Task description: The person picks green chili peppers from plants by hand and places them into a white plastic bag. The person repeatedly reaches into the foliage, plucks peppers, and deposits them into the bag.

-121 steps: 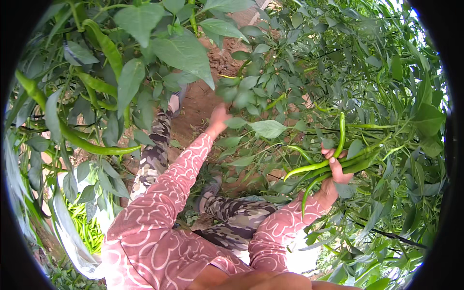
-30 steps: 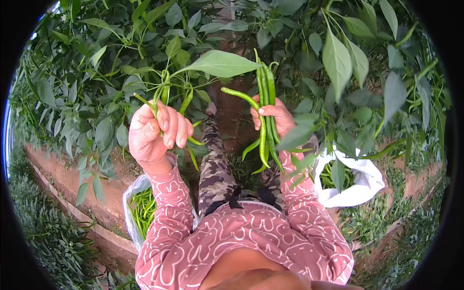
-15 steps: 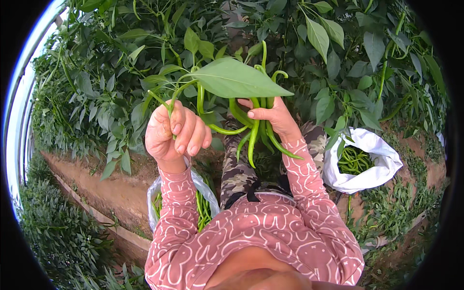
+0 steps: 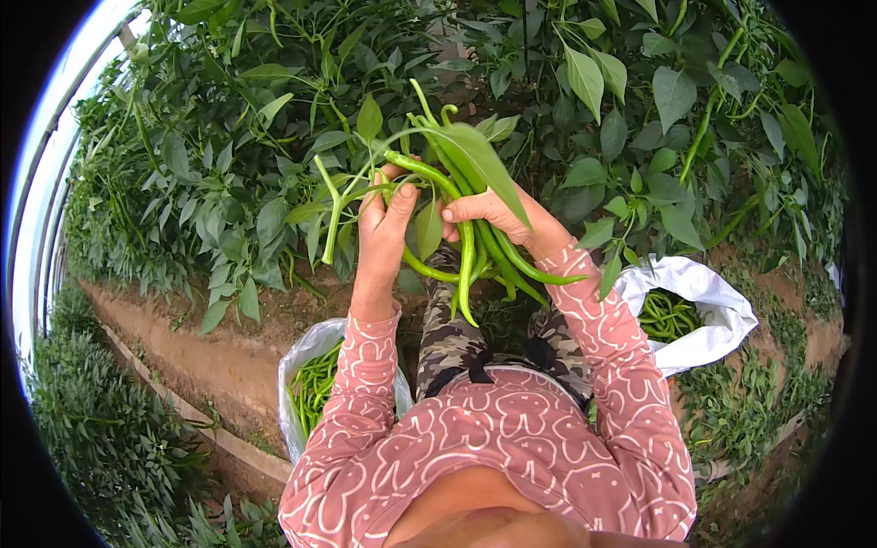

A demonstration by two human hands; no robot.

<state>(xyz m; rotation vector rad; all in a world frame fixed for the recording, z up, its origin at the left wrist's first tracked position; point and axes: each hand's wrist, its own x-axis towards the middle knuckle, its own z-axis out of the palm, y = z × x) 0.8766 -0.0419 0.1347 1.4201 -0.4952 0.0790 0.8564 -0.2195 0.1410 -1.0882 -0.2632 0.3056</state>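
Both hands meet at mid-view. My left hand (image 4: 385, 224) is closed on a leafy pepper sprig (image 4: 333, 210) with a forked green stem, thumb upward. Close to its right, my right hand (image 4: 516, 219) grips a bunch of long green chili peppers (image 4: 470, 279), thumb across them, tips hanging down. A large leaf (image 4: 493, 183) lies over the bunch, hiding part of it. Some fingertips of each hand are hidden behind peppers and leaves.
Pepper plants (image 4: 658, 110) fill the upper view. A translucent bag of peppers (image 4: 306, 384) stands lower left, a white sack of peppers (image 4: 722, 320) at right. A dirt bed (image 4: 174, 347) with a concrete edge runs at left; greenhouse framing shows far left.
My left hand has turned thumb-up and moved rightward and up against the bunch, bringing the sprig along. Earlier, my left hand reached among plants while the right held peppers.
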